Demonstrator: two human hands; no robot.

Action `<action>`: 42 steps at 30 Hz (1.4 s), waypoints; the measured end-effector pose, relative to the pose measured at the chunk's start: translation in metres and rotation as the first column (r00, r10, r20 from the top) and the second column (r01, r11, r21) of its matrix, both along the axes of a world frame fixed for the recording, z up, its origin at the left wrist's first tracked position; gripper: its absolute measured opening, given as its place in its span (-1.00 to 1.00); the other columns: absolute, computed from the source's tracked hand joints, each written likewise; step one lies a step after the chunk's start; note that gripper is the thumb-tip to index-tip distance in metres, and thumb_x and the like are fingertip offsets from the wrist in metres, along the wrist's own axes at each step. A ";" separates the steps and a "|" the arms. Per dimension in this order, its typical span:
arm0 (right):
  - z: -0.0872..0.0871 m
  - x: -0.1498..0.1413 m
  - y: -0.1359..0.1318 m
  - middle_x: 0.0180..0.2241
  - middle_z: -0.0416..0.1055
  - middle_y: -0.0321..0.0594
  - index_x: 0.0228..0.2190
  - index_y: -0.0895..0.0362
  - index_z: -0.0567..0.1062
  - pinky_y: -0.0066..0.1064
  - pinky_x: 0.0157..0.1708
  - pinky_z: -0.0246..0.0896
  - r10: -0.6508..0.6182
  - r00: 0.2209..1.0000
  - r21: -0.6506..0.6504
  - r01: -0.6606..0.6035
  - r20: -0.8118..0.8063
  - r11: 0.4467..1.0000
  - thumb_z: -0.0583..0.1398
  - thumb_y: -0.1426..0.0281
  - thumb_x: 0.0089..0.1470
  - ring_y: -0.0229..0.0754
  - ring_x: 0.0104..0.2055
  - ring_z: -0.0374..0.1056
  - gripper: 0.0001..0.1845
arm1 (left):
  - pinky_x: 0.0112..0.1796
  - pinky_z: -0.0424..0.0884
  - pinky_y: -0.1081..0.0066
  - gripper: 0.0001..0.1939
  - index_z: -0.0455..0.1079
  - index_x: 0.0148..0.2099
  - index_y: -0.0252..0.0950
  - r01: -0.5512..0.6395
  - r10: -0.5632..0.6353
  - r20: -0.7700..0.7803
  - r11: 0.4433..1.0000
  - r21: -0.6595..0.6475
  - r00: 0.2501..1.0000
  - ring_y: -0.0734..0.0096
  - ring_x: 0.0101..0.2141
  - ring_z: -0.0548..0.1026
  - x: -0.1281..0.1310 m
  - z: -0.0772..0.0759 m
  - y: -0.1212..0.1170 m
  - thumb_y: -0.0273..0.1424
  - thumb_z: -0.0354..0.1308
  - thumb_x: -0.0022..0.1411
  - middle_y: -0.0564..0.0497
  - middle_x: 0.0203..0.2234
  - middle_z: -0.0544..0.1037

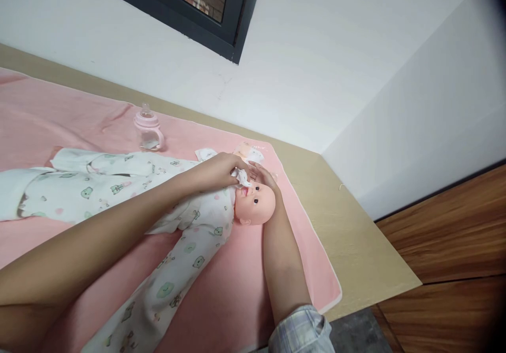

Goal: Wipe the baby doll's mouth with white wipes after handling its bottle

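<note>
A baby doll (259,205) in white pyjamas with small green and pink prints lies on its back on a pink blanket (237,284). My left hand (223,171) reaches across its chest, fingers closed on a crumpled white tissue (242,177) beside the doll's mouth. Around the top and far side of the bald head curves my right hand (265,176), its fingers stretched out and partly behind the left hand. The right forearm passes close by the crown of the head.
A pink baby bottle (148,129) with a handle stands near the blanket's back edge. Printed white cloth (256,155) lies beyond the doll's head. Behind the tan tabletop (336,226) are a white wall (292,68) and a dark-framed window (233,21). Wood-grain panels (446,237) are at right.
</note>
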State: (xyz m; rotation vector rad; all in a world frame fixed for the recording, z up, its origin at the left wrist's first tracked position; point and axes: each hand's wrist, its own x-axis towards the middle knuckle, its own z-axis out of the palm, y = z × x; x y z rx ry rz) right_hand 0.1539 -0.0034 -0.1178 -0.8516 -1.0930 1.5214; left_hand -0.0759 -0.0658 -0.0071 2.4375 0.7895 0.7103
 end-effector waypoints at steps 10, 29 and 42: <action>-0.001 0.003 0.004 -0.04 0.53 -0.26 -0.10 0.03 0.43 -0.08 0.26 0.23 0.033 0.999 -0.027 -0.034 -0.029 0.999 0.27 0.22 0.03 -0.09 0.07 0.45 -0.62 | -0.59 0.13 0.48 -0.78 0.58 -0.25 -0.27 0.032 -0.041 -0.046 0.984 -0.177 0.998 0.44 -0.60 0.29 0.002 0.000 -0.005 -0.34 0.19 0.07 0.07 -0.58 0.43; 0.019 -0.005 -0.012 -0.13 0.55 -0.26 -0.18 0.01 0.43 -0.05 0.27 0.22 -0.053 0.996 -0.058 0.057 0.068 0.997 0.12 0.30 0.16 -0.01 0.13 0.40 -0.81 | -0.49 0.25 0.52 -0.81 0.57 -0.26 -0.30 -0.023 0.027 0.038 0.995 -0.102 0.999 0.44 -0.48 0.45 0.010 -0.005 -0.006 -0.37 0.19 0.10 0.04 -0.35 0.59; 0.014 -0.003 -0.008 -0.13 0.57 -0.23 -0.12 0.06 0.43 -0.03 0.28 0.19 -0.021 1.000 -0.039 0.022 0.023 0.999 0.13 0.31 0.16 -0.03 0.12 0.42 -0.75 | -0.47 0.21 0.50 -0.80 0.56 -0.24 -0.31 -0.009 0.018 0.071 0.992 -0.125 0.997 0.43 -0.48 0.40 0.006 -0.004 -0.002 -0.37 0.19 0.10 0.08 -0.42 0.56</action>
